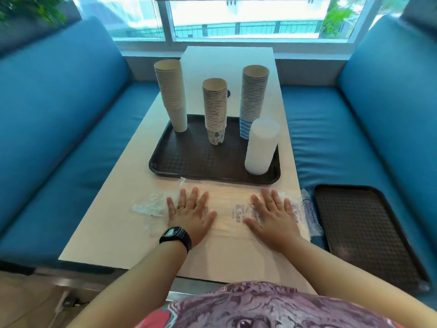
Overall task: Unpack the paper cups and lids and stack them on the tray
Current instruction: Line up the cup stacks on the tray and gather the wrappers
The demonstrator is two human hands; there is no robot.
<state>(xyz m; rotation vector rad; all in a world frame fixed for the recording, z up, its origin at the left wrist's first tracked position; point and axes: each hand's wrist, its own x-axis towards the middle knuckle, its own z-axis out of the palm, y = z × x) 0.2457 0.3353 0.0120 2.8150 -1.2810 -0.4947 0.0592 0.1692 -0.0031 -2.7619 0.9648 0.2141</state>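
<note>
From the head view, you look close to finished. Three cup stacks stand upright on the tray (189, 159): the white cups (171, 95) at the back left, the patterned cups (215, 110) in the middle, and the striped cups (253, 100) at the back right. The lids (261, 145) stand as a pale column at the tray's front right corner, just in front of the striped cups. No wrapped cups or lids show on the table (113, 216), so what is left seems to be the packaging only.

Your left hand (191, 214) and right hand (272, 216) both lie flat, palms down, fingers straight and spread, pressing an empty bag (231, 209) against the table just in front of the tray. The hands are apart, each on one end of the bag, gripping nothing. A crumpled wrapper (149, 205) lies just beside your left hand. A spare tray (364, 233) rests on the seat to your right.
</note>
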